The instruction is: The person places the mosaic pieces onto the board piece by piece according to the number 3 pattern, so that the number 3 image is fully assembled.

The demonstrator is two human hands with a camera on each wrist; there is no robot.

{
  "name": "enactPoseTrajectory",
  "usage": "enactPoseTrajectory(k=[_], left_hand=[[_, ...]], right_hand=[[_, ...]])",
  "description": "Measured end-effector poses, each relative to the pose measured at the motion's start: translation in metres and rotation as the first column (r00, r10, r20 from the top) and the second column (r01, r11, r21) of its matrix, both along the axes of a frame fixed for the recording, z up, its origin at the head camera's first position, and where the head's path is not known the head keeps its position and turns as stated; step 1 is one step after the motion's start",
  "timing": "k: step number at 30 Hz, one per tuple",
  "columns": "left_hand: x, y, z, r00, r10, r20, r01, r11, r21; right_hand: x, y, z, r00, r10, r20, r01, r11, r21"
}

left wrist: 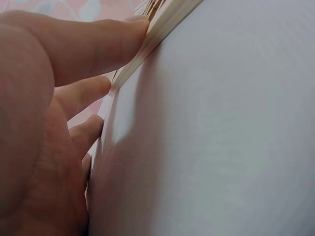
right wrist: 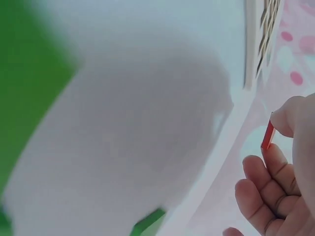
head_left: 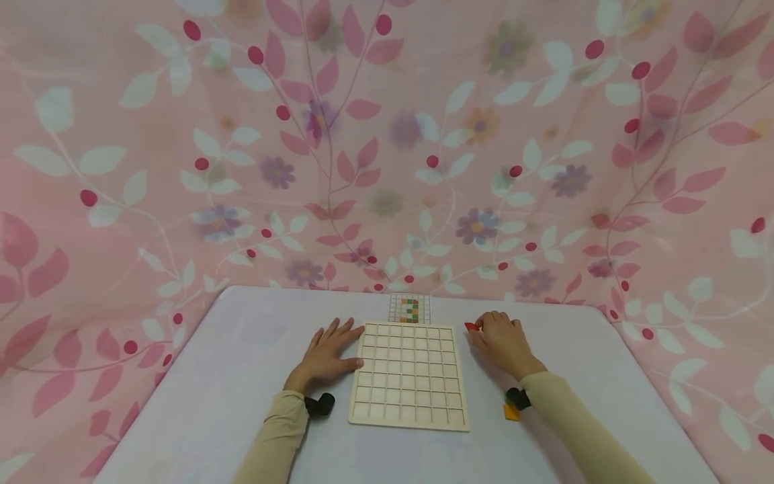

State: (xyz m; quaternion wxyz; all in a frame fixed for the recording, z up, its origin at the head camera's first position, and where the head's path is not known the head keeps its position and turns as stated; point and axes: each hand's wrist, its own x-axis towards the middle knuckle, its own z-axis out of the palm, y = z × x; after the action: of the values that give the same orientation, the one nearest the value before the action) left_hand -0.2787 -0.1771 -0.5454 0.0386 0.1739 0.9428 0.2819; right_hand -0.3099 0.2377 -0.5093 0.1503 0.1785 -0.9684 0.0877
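Note:
A pale wooden board (head_left: 408, 376) with a raised grid of square cells lies flat on the table. My left hand (head_left: 326, 356) rests at its left side, fingers spread. In the left wrist view the thumb (left wrist: 106, 46) and a fingertip touch the board's edge (left wrist: 170, 27). To the right of the board, my right hand (head_left: 503, 341) pinches a small red tile (head_left: 471, 327) above the table. The right wrist view shows this thin red tile (right wrist: 268, 132) between thumb and index finger, the other fingers curled loosely.
A small printed grid card (head_left: 410, 308) with coloured squares lies behind the board. An orange tile (head_left: 511, 412) lies near my right wrist. In the right wrist view there is a green tile (right wrist: 147, 222) and a blurred green shape (right wrist: 29, 83). A floral pink cloth (head_left: 387, 168) hangs behind the table.

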Motion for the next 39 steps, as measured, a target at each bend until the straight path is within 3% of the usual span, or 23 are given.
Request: enactPoseTrajectory(k=[15,23,29,39], left_hand=[[-0.003,-0.002,0.001,1.0,-0.002,0.017,0.001,1.0,0.024],[-0.003,-0.004,0.002,1.0,0.003,0.019,-0.003,1.0,0.022],[-0.003,-0.005,0.006,1.0,-0.003,0.018,0.003,1.0,0.031],[-0.003,-0.004,0.007,1.0,0.0,0.022,-0.001,0.999,0.041]], right_hand=[[0.005,-0.055,0.003,0.998,0.016,0.055,-0.017,1.0,0.022],[0.008,-0.073,0.001,0.995,0.04,0.087,-0.038,0.999,-0.029],[0.008,-0.083,-0.002,0.983,0.015,0.181,-0.012,1.0,-0.016],[0.01,-0.097,-0.004,0.969,-0.006,0.247,0.012,1.0,-0.024]])
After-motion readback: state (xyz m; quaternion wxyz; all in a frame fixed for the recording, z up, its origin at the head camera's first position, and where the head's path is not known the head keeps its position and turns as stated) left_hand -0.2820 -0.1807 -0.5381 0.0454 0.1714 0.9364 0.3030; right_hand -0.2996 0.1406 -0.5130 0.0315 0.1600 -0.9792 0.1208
